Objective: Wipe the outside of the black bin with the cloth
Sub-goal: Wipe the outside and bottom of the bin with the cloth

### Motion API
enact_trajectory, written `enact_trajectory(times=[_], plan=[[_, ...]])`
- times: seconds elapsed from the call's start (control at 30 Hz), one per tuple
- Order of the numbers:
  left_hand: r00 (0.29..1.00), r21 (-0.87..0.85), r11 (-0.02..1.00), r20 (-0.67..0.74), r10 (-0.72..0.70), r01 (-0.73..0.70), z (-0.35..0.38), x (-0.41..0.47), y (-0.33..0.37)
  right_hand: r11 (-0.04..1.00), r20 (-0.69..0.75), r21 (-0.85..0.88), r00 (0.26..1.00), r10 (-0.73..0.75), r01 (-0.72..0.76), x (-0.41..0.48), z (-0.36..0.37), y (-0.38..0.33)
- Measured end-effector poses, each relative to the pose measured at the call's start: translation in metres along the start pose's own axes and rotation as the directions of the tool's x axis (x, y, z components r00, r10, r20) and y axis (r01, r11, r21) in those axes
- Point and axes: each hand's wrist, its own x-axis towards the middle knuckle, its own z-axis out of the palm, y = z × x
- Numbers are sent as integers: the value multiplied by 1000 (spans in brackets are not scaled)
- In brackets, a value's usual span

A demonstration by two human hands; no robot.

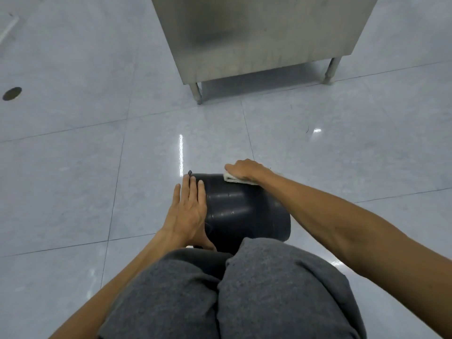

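The black bin (244, 211) lies on its side on the tiled floor just in front of my knees. My left hand (187, 214) rests flat against the bin's left side, fingers spread, steadying it. My right hand (244, 171) presses a white cloth (231, 178) onto the far upper edge of the bin. Only a strip of the cloth shows beneath my palm. The bin's near end is hidden behind my grey-trousered legs.
A stainless steel cabinet (256, 37) on short legs stands straight ahead beyond the bin. A round floor drain (12, 93) sits at the far left. Glossy grey floor tiles (73, 179) surround me. My knees (220, 289) fill the lower middle.
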Motion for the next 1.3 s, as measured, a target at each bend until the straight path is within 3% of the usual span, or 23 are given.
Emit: enact_trajectory(times=[0.1, 0.2, 0.3, 0.47, 0.63, 0.87, 1.1, 1.3], plan=[[1000, 9, 1000, 27, 13, -14, -5, 7, -7, 999, 17, -29, 999, -39, 39, 1, -3, 0], [999, 11, 1000, 44, 28, -29, -13, 22, -15, 980, -191, -78, 962, -195, 184, -15, 18, -10], [995, 8, 999, 93, 42, -43, -19, 32, -19, 924, -493, -246, 783, -379, 292, -57, 67, -2], [991, -23, 997, 109, 79, -77, -29, 47, -29, 858, -623, -351, 591, -513, 375, -92, 136, 27], [986, -39, 989, 76, 147, -144, -44, 58, -40, 895, -707, -316, 551, -443, 315, -79, 119, 23], [963, -38, 978, -184, 196, -206, -47, 68, -58, 964, -777, -141, 578, -249, 226, -61, 95, 7], [910, -287, 949, -414, 0, -130, -12, 76, -36, 979, -827, -98, 533, -180, 179, -62, 114, 4], [909, -330, 941, -410, -78, -68, -6, 80, -34, 959, -878, -253, 387, -283, 128, -72, 166, 16]])
